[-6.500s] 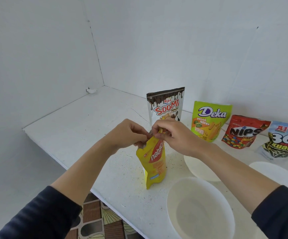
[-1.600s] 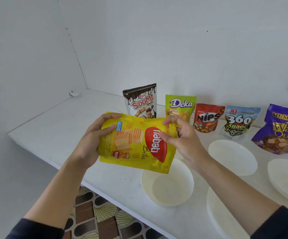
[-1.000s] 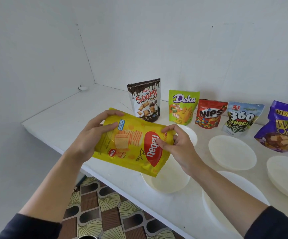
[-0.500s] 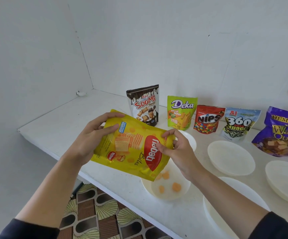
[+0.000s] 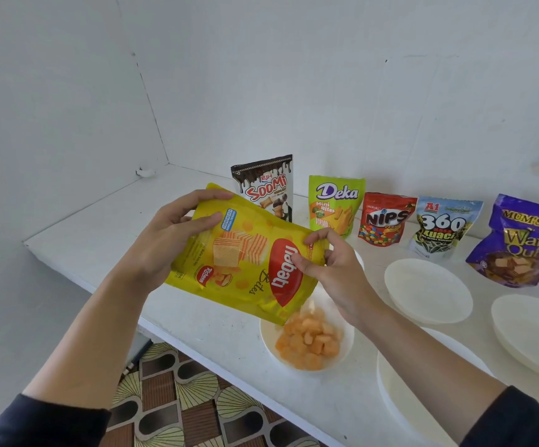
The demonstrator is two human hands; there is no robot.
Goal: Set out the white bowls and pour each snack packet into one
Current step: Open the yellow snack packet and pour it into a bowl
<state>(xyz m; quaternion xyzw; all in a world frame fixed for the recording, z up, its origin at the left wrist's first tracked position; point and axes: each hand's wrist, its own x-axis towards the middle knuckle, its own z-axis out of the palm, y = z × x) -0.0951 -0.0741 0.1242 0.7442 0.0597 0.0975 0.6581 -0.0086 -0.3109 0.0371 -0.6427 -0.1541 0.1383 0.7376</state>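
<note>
Now, floor [image 5: 171,398]: patterned tiles, seen below the shelf [image 5: 100,227] edge.
Near bowl [image 5: 400,391]: empty, front right, partly hidden under the right forearm.
Filled bowl [image 5: 267,341]: close to the shelf's front edge, directly under the packet's mouth to catch the pour.
Bites [image 5: 308,345]: orange heap in the filled bowl.
Packet [image 5: 245,259]: yellow, held above the filled bowl and tilted mouth-down so the contents slide out.
Left hand [image 5: 168,240]: fingers and thumb wrapped round the packet's raised bottom end, lifting it to drive the pour.
Right hand [image 5: 336,272]: thumb and forefinger pinching the mouth's upper corner, other fingers loosely curled; judged to hold the opening aimed.
Empty bowls [image 5: 428,290]: two further right, well apart from the pour.
Back row: Soomi [image 5: 265,188], Deka [image 5: 336,204], Nips [image 5: 386,219], 360 [image 5: 444,227], Wafer [image 5: 523,243], upright along the wall, not yet poured.
In the way: nothing between mouth and bowl; likely risk of strays falling off the front edge.
</note>
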